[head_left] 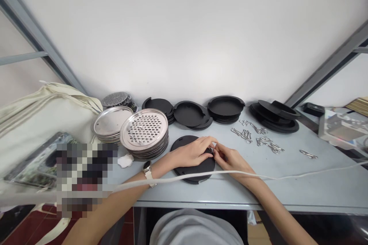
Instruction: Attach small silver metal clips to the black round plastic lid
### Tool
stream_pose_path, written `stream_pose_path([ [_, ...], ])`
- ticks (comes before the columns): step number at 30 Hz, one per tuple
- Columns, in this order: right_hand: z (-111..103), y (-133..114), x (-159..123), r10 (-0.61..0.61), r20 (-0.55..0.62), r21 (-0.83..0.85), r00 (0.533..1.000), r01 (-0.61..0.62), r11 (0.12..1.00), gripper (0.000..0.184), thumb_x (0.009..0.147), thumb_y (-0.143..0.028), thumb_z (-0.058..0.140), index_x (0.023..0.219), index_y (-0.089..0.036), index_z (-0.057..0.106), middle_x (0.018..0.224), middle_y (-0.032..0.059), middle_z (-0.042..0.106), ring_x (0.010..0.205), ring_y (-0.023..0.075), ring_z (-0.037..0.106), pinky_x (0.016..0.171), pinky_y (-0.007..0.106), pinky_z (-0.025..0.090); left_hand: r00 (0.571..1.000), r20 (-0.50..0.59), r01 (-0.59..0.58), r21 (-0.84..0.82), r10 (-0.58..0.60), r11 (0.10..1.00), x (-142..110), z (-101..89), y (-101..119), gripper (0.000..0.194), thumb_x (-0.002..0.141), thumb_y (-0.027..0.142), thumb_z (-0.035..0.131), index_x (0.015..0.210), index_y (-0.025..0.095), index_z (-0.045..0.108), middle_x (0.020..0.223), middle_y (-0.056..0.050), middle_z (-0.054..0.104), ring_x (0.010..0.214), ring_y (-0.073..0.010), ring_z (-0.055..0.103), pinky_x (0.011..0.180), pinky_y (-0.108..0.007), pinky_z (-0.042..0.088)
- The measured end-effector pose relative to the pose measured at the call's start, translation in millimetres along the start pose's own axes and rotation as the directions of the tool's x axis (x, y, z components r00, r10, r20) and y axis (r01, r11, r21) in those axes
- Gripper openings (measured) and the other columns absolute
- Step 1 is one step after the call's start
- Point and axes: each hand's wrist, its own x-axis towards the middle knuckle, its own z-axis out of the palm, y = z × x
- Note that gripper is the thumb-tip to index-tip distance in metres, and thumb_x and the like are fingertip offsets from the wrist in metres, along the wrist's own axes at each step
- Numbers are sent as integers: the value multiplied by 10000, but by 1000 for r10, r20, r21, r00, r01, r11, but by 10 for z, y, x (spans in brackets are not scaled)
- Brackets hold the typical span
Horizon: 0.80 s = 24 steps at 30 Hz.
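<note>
black disc (193, 170) lies under the left hand (192, 152).

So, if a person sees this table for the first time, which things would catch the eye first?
Probably the metal disc stack with the grater-like holed top, bright on the left side of the table, beside a plainer stack of metal discs. Next, the row of black round trays along the wall. In the front middle, both hands, left and right, meet at the edge of a black disc.
</note>
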Motion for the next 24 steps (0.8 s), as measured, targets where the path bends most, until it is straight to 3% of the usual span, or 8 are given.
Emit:
stream_pose_path([
  [24, -29, -41, -4, -2, -3, 25, 1000, 2, 1000, 213, 855, -340, 390, 697, -207, 441, 569, -30, 449, 502, 109, 392, 470, 218, 315, 1000, 22, 16, 3, -16, 1000, 9, 3, 16, 357, 878, 129, 460, 1221, 185, 379, 1167, -105, 500, 1110, -194, 486, 960, -345, 400],
])
